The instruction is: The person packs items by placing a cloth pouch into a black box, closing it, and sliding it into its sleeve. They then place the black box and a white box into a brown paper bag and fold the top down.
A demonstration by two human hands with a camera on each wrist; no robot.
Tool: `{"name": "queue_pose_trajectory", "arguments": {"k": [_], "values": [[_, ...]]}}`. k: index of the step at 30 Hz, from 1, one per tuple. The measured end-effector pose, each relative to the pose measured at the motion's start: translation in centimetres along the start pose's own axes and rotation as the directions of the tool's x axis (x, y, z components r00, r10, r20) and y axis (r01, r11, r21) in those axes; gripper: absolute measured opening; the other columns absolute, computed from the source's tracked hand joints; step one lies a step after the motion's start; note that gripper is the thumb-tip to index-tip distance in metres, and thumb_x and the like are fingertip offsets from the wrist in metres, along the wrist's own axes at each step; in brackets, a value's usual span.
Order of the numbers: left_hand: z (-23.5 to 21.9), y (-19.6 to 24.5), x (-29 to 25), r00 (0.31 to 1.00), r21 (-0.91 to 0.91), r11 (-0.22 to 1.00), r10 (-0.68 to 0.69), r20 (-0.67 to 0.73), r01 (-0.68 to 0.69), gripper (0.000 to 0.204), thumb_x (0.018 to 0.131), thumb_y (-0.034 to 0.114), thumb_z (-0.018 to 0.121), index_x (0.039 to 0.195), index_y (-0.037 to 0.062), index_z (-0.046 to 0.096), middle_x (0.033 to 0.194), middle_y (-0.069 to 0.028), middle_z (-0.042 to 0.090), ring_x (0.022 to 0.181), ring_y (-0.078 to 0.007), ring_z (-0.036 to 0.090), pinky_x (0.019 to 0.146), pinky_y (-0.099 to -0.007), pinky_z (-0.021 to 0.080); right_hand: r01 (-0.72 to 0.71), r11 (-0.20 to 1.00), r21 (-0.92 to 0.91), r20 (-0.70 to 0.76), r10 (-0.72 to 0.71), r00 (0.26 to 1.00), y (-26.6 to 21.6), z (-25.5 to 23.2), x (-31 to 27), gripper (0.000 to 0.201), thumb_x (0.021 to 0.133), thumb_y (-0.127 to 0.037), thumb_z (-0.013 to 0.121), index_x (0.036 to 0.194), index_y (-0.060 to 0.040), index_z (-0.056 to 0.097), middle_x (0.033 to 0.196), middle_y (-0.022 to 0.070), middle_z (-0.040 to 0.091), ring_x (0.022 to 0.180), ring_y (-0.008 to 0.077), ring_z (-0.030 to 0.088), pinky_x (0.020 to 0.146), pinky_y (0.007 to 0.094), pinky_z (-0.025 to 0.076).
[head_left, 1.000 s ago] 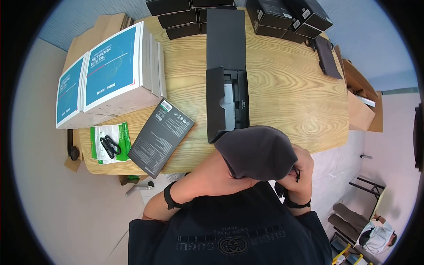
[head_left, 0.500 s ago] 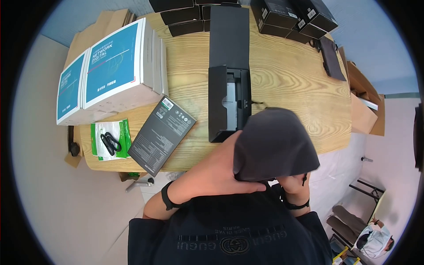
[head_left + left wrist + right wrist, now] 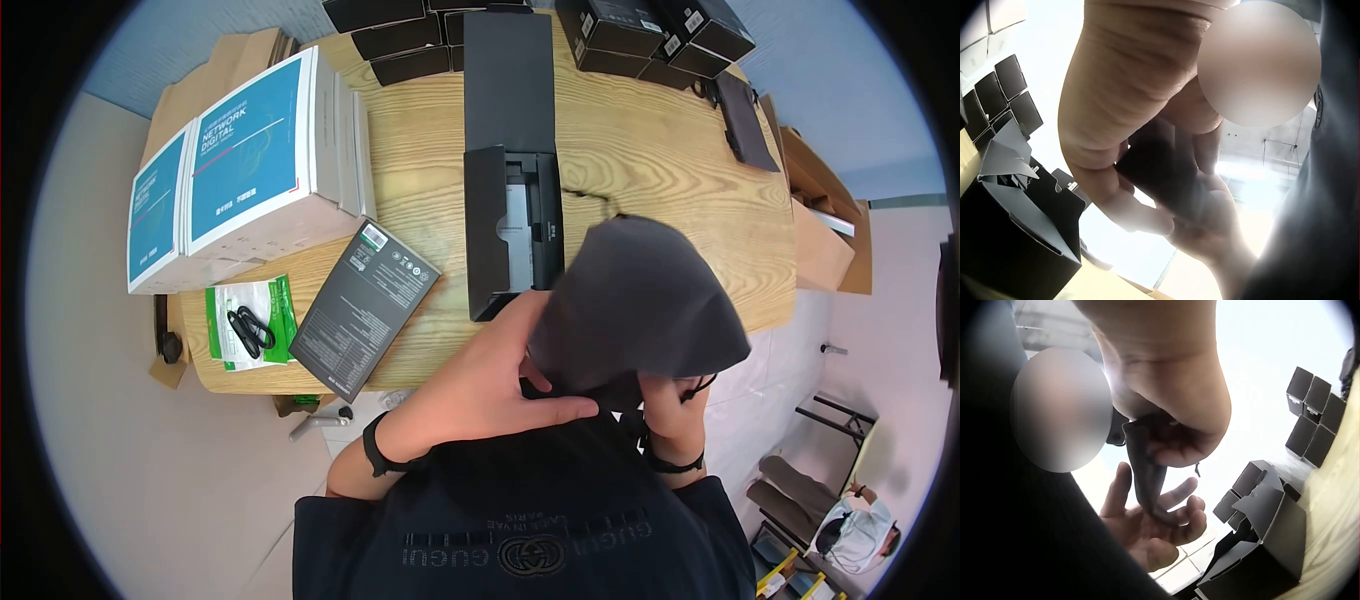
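A dark grey drawstring pouch (image 3: pixel 640 310) is held up before the chest, over the table's front edge. My left hand (image 3: pixel 490 375) is at its near left side, fingers curled against the cloth and thumb stretched out apart from it. In the right wrist view the fingers of the left hand (image 3: pixel 1154 531) bend round the pouch's edge. My right hand (image 3: pixel 672 415) grips the pouch at its right side, by a black cord; most of its fingers are hidden behind the cloth. Just left of the pouch stands an open black box (image 3: pixel 490 230), lid raised, with a pale insert inside.
A dark grey printed carton (image 3: pixel 365 310) lies left of the box. Beyond it are white-and-blue boxes (image 3: pixel 250 150) and a coiled black cable (image 3: pixel 250 332) on a green-and-white packet. Black boxes (image 3: pixel 620 35) are stacked at the back; another dark pouch (image 3: pixel 745 125) lies back right.
The pouch has moved right and spread wider, and a cord now shows above it. The left hand's thumb has swung out from the cloth. The boxes are where they were.
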State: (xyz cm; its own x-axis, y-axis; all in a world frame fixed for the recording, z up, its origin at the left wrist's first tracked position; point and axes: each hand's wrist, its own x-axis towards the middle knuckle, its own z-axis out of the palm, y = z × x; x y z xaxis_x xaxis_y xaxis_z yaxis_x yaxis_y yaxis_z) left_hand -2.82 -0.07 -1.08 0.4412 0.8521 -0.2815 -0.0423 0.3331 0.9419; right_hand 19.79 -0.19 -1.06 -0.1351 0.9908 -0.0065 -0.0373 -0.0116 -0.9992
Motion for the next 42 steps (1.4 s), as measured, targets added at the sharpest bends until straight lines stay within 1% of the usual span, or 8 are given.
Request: {"name": "queue_pose_trajectory", "arguments": {"k": [2,4,8,10,17,19,30,42], "values": [[0.0,-1.1,0.3,0.956,0.242,0.927,0.294,0.007,-0.286,0.061,0.081,0.026,0.09,0.131,0.0043,0.062,0.134,-0.0152,0.061,0.12,-0.0289,0.063,0.101,-0.0399,0.051,-0.042,0.998,-0.05,0.039,0.044,0.998,-0.1,-0.6,-0.1,0.032,0.083,0.0,0.067,0.114,0.0028,0.067,0.099,0.0068,0.07,0.077,0.0121,0.062,0.071,0.0286,0.052],[0.2,-1.4,0.3,0.947,0.252,0.914,0.32,0.038,-0.319,0.055,0.082,0.024,0.088,0.129,0.0053,0.064,0.131,-0.0138,0.063,0.118,-0.0295,0.063,0.1,-0.0399,0.051,0.168,0.939,-0.299,0.331,-0.064,0.941,-0.8,-0.5,0.9,0.033,0.079,0.001,0.07,0.112,-0.0005,0.068,0.094,0.0079,0.068,0.073,0.0134,0.061,0.068,0.0277,0.05],[0.3,-1.8,0.6,0.904,0.285,0.86,0.421,0.071,-0.423,0.041,0.086,0.018,0.084,0.122,0.0076,0.068,0.125,-0.0111,0.066,0.115,-0.031,0.064,0.098,-0.0399,0.051,0.012,0.943,-0.331,0.312,0.097,0.945,-0.7,-1.4,0.7,0.035,0.076,0.0,0.074,0.111,-0.0029,0.069,0.094,0.01,0.07,0.077,0.0206,0.067,0.07,0.0299,0.051],[0.3,-1.6,0.6,0.915,0.227,0.888,0.4,0.043,-0.399,0.04,0.086,0.016,0.084,0.121,0.0068,0.068,0.124,-0.0118,0.066,0.114,-0.0309,0.064,0.097,-0.0397,0.051,0.306,0.887,-0.346,0.39,-0.16,0.907,-0.5,-1.3,1.2,0.036,0.075,-0.004,0.078,0.111,-0.0032,0.07,0.103,0.012,0.072,0.089,0.0301,0.071,0.076,0.0348,0.054],[0.1,-0.7,0.2,0.917,0.147,0.912,0.394,-0.065,-0.382,0.039,0.082,0.006,0.081,0.118,0.0035,0.065,0.115,-0.0132,0.067,0.102,-0.0308,0.067,0.088,-0.0385,0.053,0.451,0.744,-0.494,0.45,-0.225,0.864,0.3,-1.8,0.5,0.044,0.072,-0.01,0.084,0.113,-0.0036,0.07,0.114,0.015,0.071,0.104,0.0386,0.069,0.088,0.0427,0.054],[-0.5,-0.9,0.0,0.931,0.165,0.919,0.364,-0.002,-0.359,0.04,0.082,0.006,0.08,0.119,0.003,0.065,0.115,-0.0131,0.067,0.102,-0.0311,0.067,0.087,-0.0385,0.053,0.277,0.89,-0.363,0.452,-0.092,0.887,0.1,-2.0,0.5,0.05,0.068,-0.009,0.082,0.116,-0.0013,0.069,0.116,0.0165,0.071,0.105,0.0403,0.068,0.091,0.0433,0.054],[0.3,-0.8,0.2,0.886,0.143,0.875,0.462,0.045,-0.463,0.041,0.09,0.017,0.079,0.125,0.0023,0.064,0.114,-0.0147,0.067,0.1,-0.0314,0.067,0.085,-0.0377,0.053,0.258,0.909,-0.328,0.439,-0.095,0.893,-0.8,-0.8,1.4,0.052,0.067,-0.004,0.077,0.118,0.0002,0.068,0.116,0.016,0.069,0.109,0.0343,0.066,0.095,0.0377,0.05],[0.9,-1.1,0.0,0.817,0.305,0.825,0.543,-0.196,-0.475,0.024,0.097,0.015,0.073,0.115,-0.0006,0.068,0.112,-0.0161,0.067,0.099,-0.0338,0.066,0.086,-0.0406,0.052,-0.105,0.927,-0.361,0.516,0.292,0.805,-0.1,-0.6,2.2,0.065,0.073,-0.013,0.092,0.13,-0.0012,0.064,0.129,0.0149,0.068,0.119,0.0284,0.065,0.099,0.037,0.051]]}}
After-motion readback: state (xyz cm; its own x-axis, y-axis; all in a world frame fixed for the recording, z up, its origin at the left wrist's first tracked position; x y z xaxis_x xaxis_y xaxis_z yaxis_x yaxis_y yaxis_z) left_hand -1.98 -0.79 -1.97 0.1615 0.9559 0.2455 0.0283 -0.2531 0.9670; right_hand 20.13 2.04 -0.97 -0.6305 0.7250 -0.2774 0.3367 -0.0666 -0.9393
